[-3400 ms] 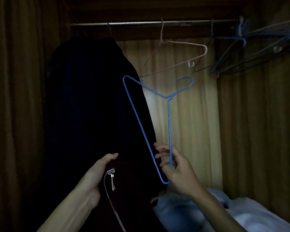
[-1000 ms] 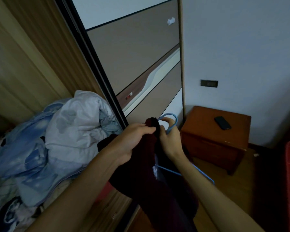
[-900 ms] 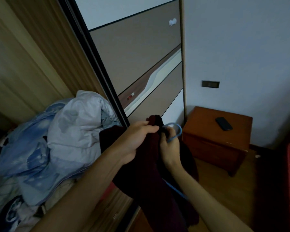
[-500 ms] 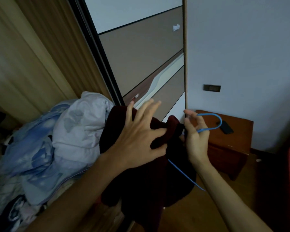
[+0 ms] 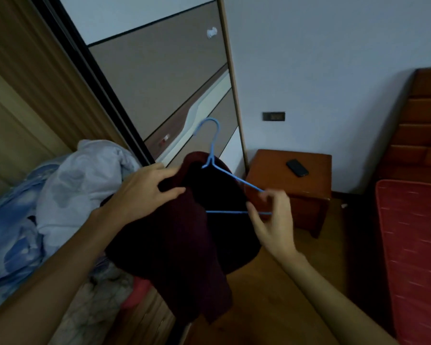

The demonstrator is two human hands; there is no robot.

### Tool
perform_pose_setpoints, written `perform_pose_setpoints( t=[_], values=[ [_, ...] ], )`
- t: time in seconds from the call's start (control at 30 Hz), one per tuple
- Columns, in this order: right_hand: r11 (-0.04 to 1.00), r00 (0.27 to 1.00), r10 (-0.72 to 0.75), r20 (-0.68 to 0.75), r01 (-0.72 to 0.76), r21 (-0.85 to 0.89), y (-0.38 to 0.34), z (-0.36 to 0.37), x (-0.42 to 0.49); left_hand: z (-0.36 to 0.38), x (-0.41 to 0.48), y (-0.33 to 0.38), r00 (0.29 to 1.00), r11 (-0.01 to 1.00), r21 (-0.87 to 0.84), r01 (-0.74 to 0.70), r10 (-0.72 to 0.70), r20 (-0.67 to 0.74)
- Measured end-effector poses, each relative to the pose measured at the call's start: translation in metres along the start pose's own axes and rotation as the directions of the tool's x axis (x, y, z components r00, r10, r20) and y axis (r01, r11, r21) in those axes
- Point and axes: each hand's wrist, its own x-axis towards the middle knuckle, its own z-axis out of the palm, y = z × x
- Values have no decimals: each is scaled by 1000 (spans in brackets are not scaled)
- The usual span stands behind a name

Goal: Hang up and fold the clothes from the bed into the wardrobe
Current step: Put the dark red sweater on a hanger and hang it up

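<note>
Wardrobe door (image 5: 159, 83) behind, wood floor (image 5: 271, 307) below. Bedding (image 5: 80, 185) heaped left of left hand (image 5: 144, 195). Left hand grips maroon top (image 5: 179, 245), draped between the hands, half on blue hanger (image 5: 212, 150). Right hand (image 5: 271, 220) pinches hanger's bare right corner. Hands apart. Nightstand (image 5: 271, 168) with phone (image 5: 297, 167) beyond right hand; bed (image 5: 413, 245) far right.

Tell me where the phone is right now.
Head view, right of centre: the phone lies on top of the wooden bedside table by the wall, just beyond the right hand and the blue hanger.
</note>
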Motion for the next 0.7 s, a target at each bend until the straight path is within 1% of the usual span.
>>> perform_pose_setpoints(
  t=[0.03,0.07,0.1,0.13,0.17,0.2,0.23,0.33,0.43,0.53,0.57,0.63,0.67,0.7],
  values=[
    [994,996,84,31,-81,-68,21,-3,-21,1,-2,-3,1000,999,-32,15,-16,-16],
    [963,954,259,151,-244,-113,41,-5,-38,2,-3,-4,999,997,-69,21,-23,-31],
    [886,823,464,328,-425,-186,55,-3,-55,2,-4,-3,998,993,-115,18,-24,-51],
    [786,613,616,495,-523,-330,59,-1,-67,2,-5,1,997,987,-161,10,-21,-70],
    [723,432,684,588,-510,-466,63,3,-76,1,-7,5,996,980,-201,-4,-13,-87],
    [695,327,707,627,-485,-531,66,9,-83,-2,-9,9,995,972,-233,-22,0,-96],
    [691,291,701,651,-505,-518,67,15,-87,-5,-11,13,995,966,-254,-49,23,-102],
    [671,312,652,691,-661,-335,69,36,-97,-17,-22,23,987,951,-286,-121,85,-133],
    [618,317,619,719,-760,-198,72,51,-100,-32,-36,27,970,926,-320,-203,145,-196],
    [558,427,632,647,-830,2,101,66,-102,-48,-52,28,959,924,-296,-243,181,-220],
    [576,475,640,604,-817,32,116,74,-103,-52,-57,27,956,926,-288,-246,183,-229],
    [646,522,671,527,-761,-68,119,72,-93,-58,-67,29,953,933,-267,-243,179,-243],
    [696,551,649,524,-709,-116,119,73,-89,-60,-71,30,956,935,-264,-236,174,-236],
    [723,564,622,543,-680,-122,113,72,-85,-62,-75,30,959,935,-269,-230,171,-226]
  ],
)
